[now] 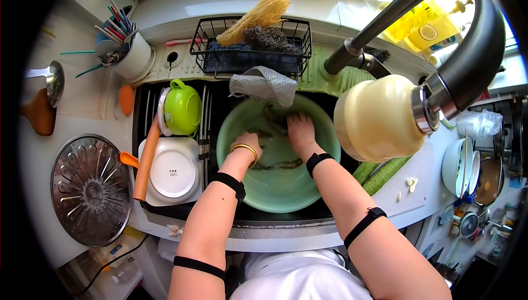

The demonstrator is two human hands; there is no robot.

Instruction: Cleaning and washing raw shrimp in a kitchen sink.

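A round pale-green basin [280,201] with shallow water stands in the sink. Several shrimp lie in it, among them one by the far wall [270,113] and one nearer the middle [291,164]. My left hand [247,142], with a gold bangle at the wrist, reaches in from the left, fingers curled down beside a shrimp [264,134]. Whether it grips that shrimp is hidden. My right hand [301,131] reaches toward the back right of the basin, back of the hand up, fingertips bent down out of sight. Its thumb side is close to another shrimp.
A dark faucet [474,52] with a cream-coloured head [379,118] overhangs the basin's right side. Grey mesh cloth [264,83] hangs from a wire basket [251,58]. Left are a green bowl [183,108] and a white dish [173,172]; right, green gourds [385,176] beside a cutting board [416,192].
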